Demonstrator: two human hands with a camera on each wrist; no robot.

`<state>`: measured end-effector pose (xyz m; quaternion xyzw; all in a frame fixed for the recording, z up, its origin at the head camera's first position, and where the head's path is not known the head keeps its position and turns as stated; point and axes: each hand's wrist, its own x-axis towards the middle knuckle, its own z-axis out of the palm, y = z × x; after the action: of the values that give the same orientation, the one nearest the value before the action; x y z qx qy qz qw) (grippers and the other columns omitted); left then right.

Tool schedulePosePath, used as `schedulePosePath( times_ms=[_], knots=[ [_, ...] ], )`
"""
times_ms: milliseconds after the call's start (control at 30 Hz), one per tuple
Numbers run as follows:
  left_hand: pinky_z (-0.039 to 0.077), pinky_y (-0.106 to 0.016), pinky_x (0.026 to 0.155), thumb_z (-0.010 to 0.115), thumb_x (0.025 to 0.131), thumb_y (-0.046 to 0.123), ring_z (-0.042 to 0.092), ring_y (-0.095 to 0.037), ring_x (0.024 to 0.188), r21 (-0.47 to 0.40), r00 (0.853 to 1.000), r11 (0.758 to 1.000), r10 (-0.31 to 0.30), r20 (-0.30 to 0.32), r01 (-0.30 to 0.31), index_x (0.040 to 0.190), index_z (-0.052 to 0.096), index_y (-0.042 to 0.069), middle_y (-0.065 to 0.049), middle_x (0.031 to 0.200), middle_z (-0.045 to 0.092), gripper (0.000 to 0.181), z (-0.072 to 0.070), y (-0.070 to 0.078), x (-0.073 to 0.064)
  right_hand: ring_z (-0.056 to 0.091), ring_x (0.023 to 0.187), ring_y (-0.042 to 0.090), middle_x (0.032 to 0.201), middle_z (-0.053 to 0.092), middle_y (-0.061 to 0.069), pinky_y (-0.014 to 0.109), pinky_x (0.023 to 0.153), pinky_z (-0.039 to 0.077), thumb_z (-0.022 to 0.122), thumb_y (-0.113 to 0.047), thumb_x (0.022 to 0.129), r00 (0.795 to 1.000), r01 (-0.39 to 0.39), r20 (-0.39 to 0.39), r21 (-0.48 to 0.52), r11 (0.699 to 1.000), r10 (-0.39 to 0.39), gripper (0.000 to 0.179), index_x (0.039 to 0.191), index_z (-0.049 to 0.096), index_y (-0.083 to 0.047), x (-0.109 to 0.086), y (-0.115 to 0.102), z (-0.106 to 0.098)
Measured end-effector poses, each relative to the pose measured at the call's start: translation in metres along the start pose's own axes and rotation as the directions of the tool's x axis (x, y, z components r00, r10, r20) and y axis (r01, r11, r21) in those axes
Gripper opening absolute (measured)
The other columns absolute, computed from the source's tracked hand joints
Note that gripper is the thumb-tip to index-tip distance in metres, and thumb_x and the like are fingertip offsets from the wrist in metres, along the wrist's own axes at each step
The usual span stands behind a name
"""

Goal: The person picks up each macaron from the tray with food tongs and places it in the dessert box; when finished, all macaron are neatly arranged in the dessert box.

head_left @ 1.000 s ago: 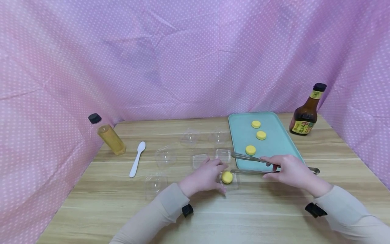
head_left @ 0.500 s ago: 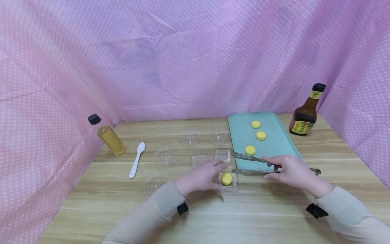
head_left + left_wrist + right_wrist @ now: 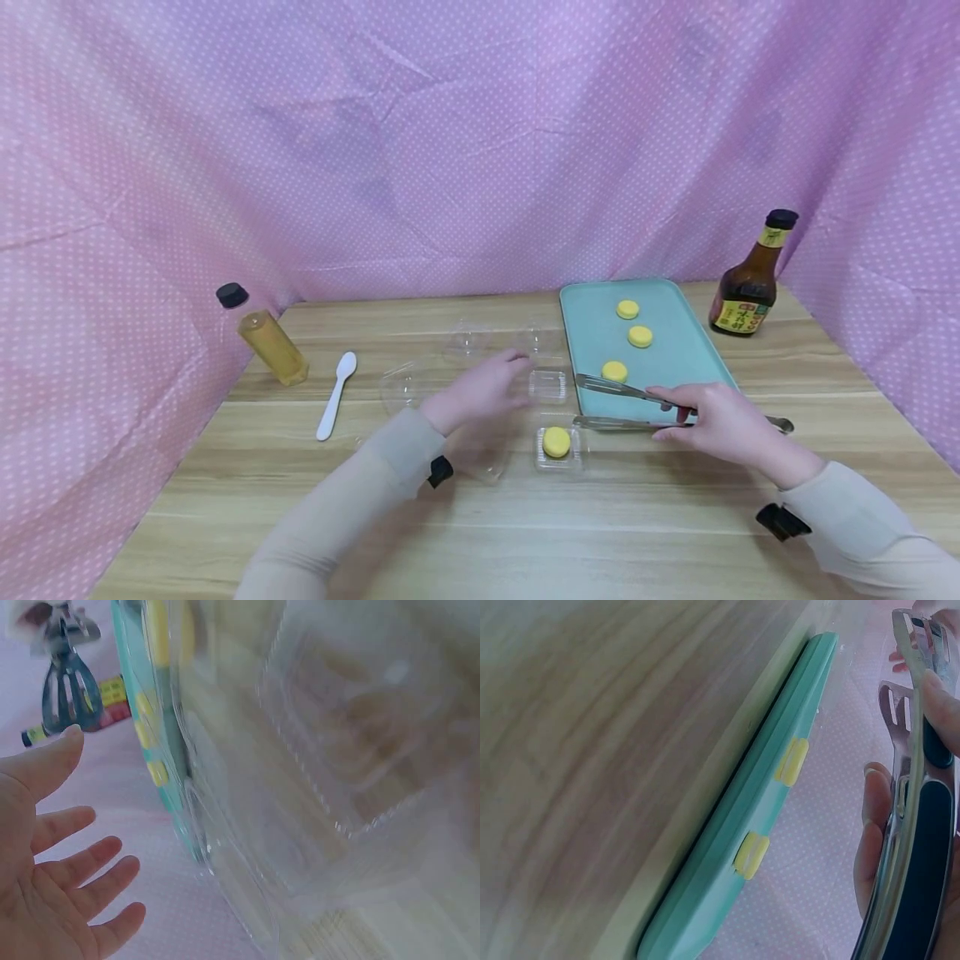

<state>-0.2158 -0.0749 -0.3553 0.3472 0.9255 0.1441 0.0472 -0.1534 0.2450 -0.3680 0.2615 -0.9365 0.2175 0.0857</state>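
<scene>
My left hand hovers over the clear plastic packs left of centre. Its fingers are spread and relaxed in the left wrist view, with nothing in them; a clear plastic pack fills the view beside it. A yellow macaron sits in an opened clear pack in front of the tray. My right hand grips metal serving tongs with dark handle inlays. The tongs' ends stand apart, nothing between them, near the front left corner of the green tray.
Several yellow macarons lie spaced along the tray, one of them a macaron near its middle. A brown sauce bottle stands behind at right. On the left are a bottle of yellow liquid and a white spoon. Pink dotted cloth hangs behind.
My left hand has moved away from the pack with the macaron, leftward and farther back over the other packs. The right hand and tongs have barely moved.
</scene>
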Motion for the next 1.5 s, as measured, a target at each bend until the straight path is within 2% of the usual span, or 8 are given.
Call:
schedulePosePath(
  times_ms=[100, 300, 400, 600, 900, 1133, 1333, 1500],
  knots=[
    [0.036, -0.039, 0.111, 0.068, 0.087, 0.026, 0.045, -0.029, 0.13, 0.009, 1.0, 1.0, -0.026, 0.013, 0.026, 0.139, 0.043, 0.002, -0.017, 0.143, 0.043, 0.062, 0.0, -0.004, 0.01, 0.044, 0.063, -0.001, 0.069, 0.054, -0.016, 0.017, 0.05, 0.037, 0.084, -0.027, 0.068, 1.0, -0.01, 0.007, 0.006, 1.0, 0.01, 0.053, 0.114, 0.069, -0.008, 0.0, 0.001, 0.0],
    [0.034, -0.042, 0.112, 0.07, 0.085, 0.032, 0.043, -0.029, 0.131, 0.042, 0.993, 0.994, -0.103, 0.066, 0.1, 0.145, 0.037, 0.01, -0.013, 0.147, 0.039, 0.071, 0.003, -0.007, 0.025, 0.045, 0.063, -0.001, 0.07, 0.055, -0.015, 0.017, 0.05, 0.038, 0.084, -0.027, 0.068, 1.0, -0.008, 0.01, 0.006, 1.0, 0.008, 0.053, 0.114, 0.069, -0.007, 0.0, 0.004, 0.003],
    [0.034, -0.043, 0.112, 0.071, 0.083, 0.034, 0.041, -0.028, 0.132, 0.042, 0.987, 0.99, -0.136, 0.089, 0.133, 0.146, 0.035, 0.013, -0.011, 0.148, 0.037, 0.075, 0.005, -0.008, 0.03, 0.045, 0.062, -0.001, 0.068, 0.053, -0.016, 0.016, 0.05, 0.038, 0.085, -0.024, 0.067, 1.0, -0.012, 0.007, -0.008, 1.0, 0.012, 0.052, 0.114, 0.069, -0.008, 0.0, 0.005, 0.004],
    [0.031, -0.044, 0.113, 0.072, 0.081, 0.035, 0.037, -0.029, 0.136, 0.033, 0.977, 0.985, -0.174, 0.12, 0.171, 0.146, 0.036, 0.013, -0.01, 0.151, 0.034, 0.077, 0.008, -0.008, 0.038, 0.044, 0.062, 0.0, 0.068, 0.053, -0.016, 0.016, 0.05, 0.038, 0.084, -0.024, 0.068, 1.0, -0.022, 0.02, -0.007, 1.0, 0.022, 0.052, 0.115, 0.069, -0.008, 0.0, 0.006, 0.004],
    [0.022, -0.046, 0.117, 0.072, 0.08, 0.039, 0.03, -0.028, 0.14, 0.045, 0.971, 0.984, -0.178, 0.16, 0.172, 0.143, 0.039, 0.01, -0.012, 0.15, 0.034, 0.077, 0.012, -0.007, 0.043, 0.044, 0.062, -0.002, 0.072, 0.057, -0.013, 0.017, 0.051, 0.039, 0.083, -0.023, 0.069, 0.998, -0.042, 0.052, 0.012, 0.999, 0.042, 0.053, 0.117, 0.068, -0.006, 0.0, 0.006, 0.005],
    [0.032, -0.038, 0.114, 0.071, 0.081, 0.041, 0.042, -0.026, 0.132, 0.091, 0.969, 0.983, -0.173, 0.174, 0.159, 0.143, 0.039, 0.005, -0.013, 0.148, 0.038, 0.079, 0.014, -0.008, 0.046, 0.044, 0.063, -0.001, 0.076, 0.06, -0.008, 0.016, 0.05, 0.039, 0.082, -0.022, 0.07, 0.996, -0.07, 0.063, 0.021, 0.997, 0.068, 0.053, 0.118, 0.066, -0.005, 0.0, 0.007, 0.003],
    [0.038, -0.034, 0.11, 0.073, 0.079, 0.041, 0.049, -0.024, 0.125, 0.084, 0.976, 0.986, -0.158, 0.152, 0.147, 0.14, 0.042, 0.003, -0.011, 0.141, 0.045, 0.078, 0.017, -0.011, 0.046, 0.044, 0.062, -0.001, 0.076, 0.06, -0.007, 0.018, 0.048, 0.037, 0.082, -0.026, 0.072, 0.995, -0.082, 0.052, 0.029, 0.996, 0.081, 0.055, 0.119, 0.065, -0.004, 0.003, 0.009, -0.005],
    [0.041, -0.033, 0.107, 0.074, 0.078, 0.039, 0.051, -0.023, 0.12, 0.067, 0.976, 0.986, -0.159, 0.147, 0.151, 0.142, 0.039, 0.003, -0.011, 0.138, 0.046, 0.082, 0.017, -0.011, 0.046, 0.042, 0.058, -0.001, 0.074, 0.06, -0.005, 0.019, 0.046, 0.037, 0.081, -0.026, 0.073, 0.993, -0.108, 0.048, 0.001, 0.994, 0.108, 0.056, 0.12, 0.064, -0.001, 0.007, 0.019, -0.013]
  ],
)
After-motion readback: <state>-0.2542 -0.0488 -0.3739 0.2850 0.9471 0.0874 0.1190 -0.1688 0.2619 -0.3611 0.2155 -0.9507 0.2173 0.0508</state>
